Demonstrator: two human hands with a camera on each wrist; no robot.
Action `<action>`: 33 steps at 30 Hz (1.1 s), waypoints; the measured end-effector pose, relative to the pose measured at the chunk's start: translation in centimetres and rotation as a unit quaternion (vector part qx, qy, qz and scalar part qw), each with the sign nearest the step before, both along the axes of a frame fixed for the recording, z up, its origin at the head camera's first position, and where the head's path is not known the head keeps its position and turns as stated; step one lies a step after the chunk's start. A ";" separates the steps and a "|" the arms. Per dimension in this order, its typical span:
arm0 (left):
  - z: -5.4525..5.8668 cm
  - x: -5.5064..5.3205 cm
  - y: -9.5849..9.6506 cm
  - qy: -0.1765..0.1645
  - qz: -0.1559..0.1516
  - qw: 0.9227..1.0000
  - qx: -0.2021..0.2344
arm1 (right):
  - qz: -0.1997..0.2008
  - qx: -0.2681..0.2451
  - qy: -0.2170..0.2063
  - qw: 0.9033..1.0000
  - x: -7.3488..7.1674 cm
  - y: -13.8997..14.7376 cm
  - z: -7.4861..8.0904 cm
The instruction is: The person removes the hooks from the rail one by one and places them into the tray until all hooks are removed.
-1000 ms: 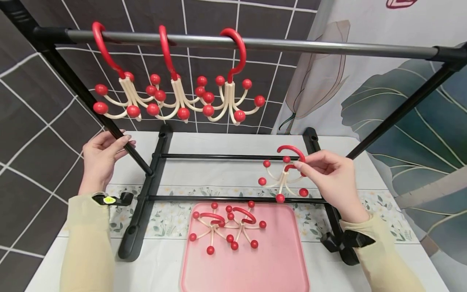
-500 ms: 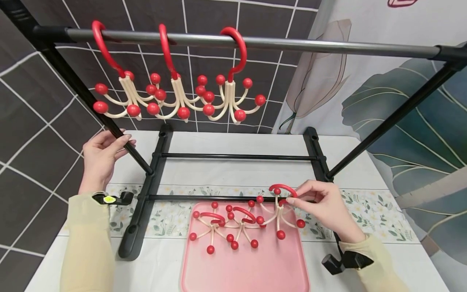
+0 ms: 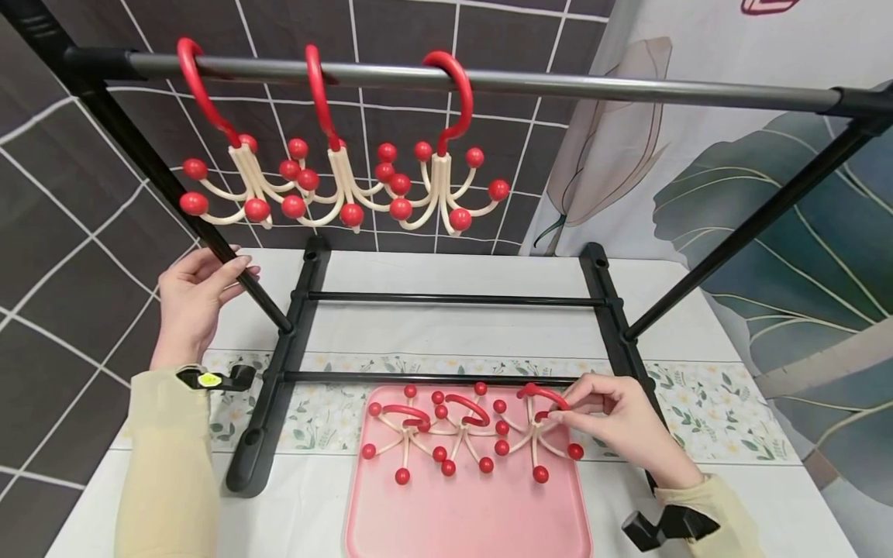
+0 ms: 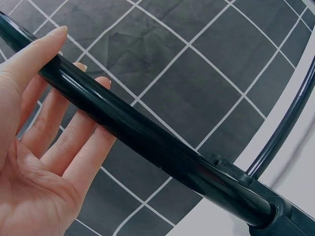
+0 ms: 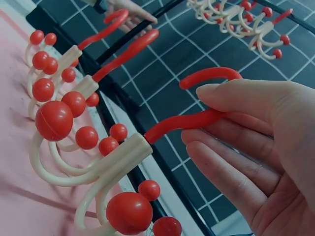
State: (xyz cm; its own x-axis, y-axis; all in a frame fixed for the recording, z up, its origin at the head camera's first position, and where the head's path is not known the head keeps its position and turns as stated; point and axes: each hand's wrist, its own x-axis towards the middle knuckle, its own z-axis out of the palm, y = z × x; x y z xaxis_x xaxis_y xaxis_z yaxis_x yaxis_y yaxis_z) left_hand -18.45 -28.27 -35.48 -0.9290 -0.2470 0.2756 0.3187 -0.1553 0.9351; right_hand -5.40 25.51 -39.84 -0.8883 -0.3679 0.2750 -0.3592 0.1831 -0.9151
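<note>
My right hand [image 3: 614,422] pinches the red hook of a cream multi-arm hanger with red ball tips [image 5: 125,155] between thumb and fingers. That hanger is over the far right part of the pink tray [image 3: 467,519], its arms down. Two like hangers, a left one [image 3: 405,438] and a middle one [image 3: 462,434], stand beside it on the tray, hooks up. My left hand [image 3: 191,302] holds the slanted black left post [image 4: 113,113] of the rack, thumb on one side and fingertips behind it.
Three more such hangers, one of them the right-hand hanger [image 3: 439,186], hang from the rack's grey top bar [image 3: 628,89]. Low black crossbars, such as the front crossbar [image 3: 418,378], join the rack's feet behind the tray. A patterned curtain [image 3: 781,201] is at the right.
My right hand has brought its hanger toward me and down, from behind the front crossbar to the tray beside the other two. The left hand keeps its place on the post.
</note>
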 end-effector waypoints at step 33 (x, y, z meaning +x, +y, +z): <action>-0.1 -0.1 -0.1 0.007 -0.004 1.000 0.006 | -0.033 0.043 -0.051 0.997 -0.2 0.1 0.4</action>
